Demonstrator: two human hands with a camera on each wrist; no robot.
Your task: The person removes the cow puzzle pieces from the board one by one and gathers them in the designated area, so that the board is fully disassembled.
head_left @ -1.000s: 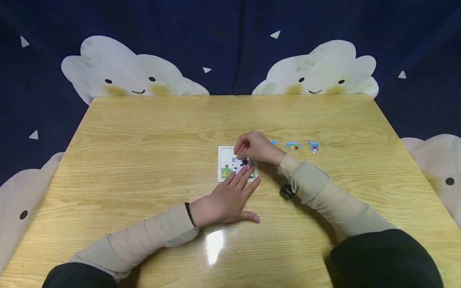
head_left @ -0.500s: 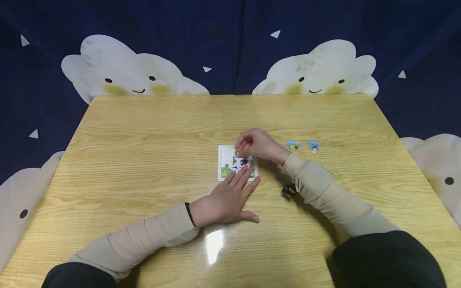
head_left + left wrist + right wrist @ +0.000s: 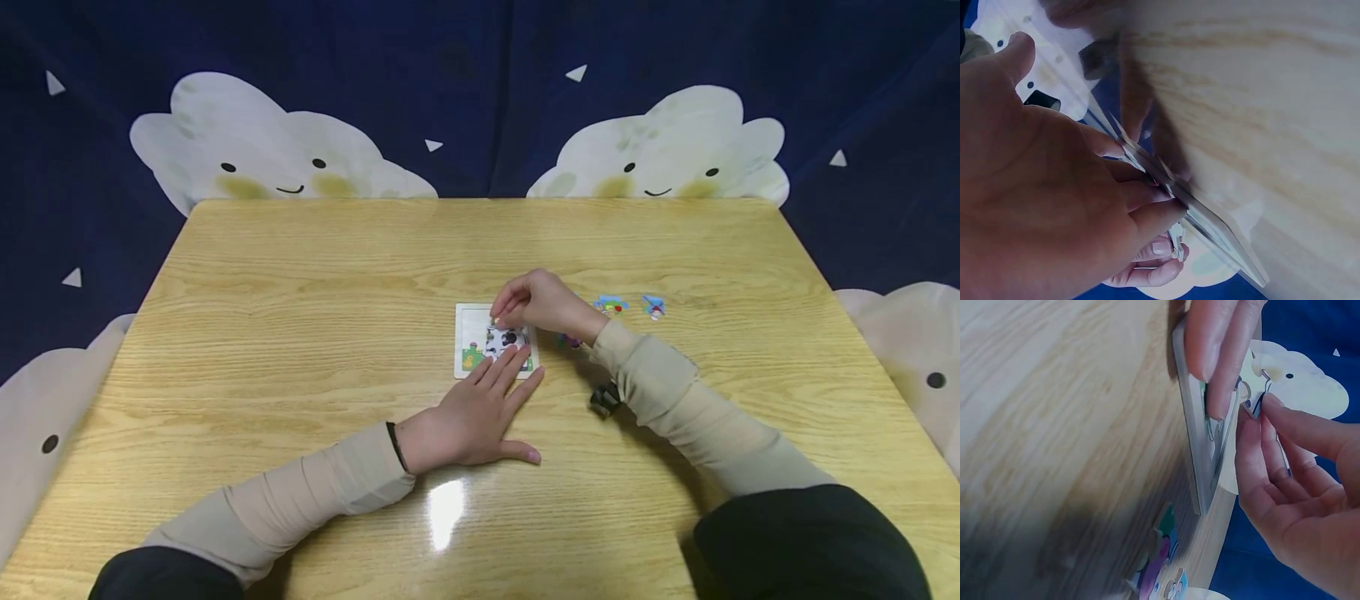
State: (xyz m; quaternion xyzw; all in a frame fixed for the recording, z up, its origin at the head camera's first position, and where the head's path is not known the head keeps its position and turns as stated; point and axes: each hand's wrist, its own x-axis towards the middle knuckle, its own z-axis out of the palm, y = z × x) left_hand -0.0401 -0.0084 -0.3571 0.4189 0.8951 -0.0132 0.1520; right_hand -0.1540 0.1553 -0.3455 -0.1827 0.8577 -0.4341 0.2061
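In the head view my left hand (image 3: 480, 417) lies with straight, spread fingers, its fingertips resting on the lower part of a small white puzzle board (image 3: 471, 323). A green puzzle piece with a yellow figure (image 3: 472, 358) sits in the board's lower left corner, beside a black-and-white spotted section (image 3: 506, 338). Over the board's upper right, my right hand (image 3: 546, 303) pinches a puzzle piece (image 3: 1256, 407) between thumb and fingers. The right wrist view shows that piece tilted at the board's surface; whether it touches cannot be told. Fingers cover most of its picture.
Loose puzzle pieces lie right of the board: a blue-and-green one (image 3: 611, 304), a blue one with red (image 3: 653, 307), and a purple one (image 3: 570, 340) partly under the right wrist. A wooden table (image 3: 300, 333) carries everything, backed by a dark blue cloud-patterned curtain (image 3: 480, 83).
My right hand has shifted slightly right, still pinching its piece, and now hides a loose blue piece behind it. More of the purple piece shows. My left hand stays in place.
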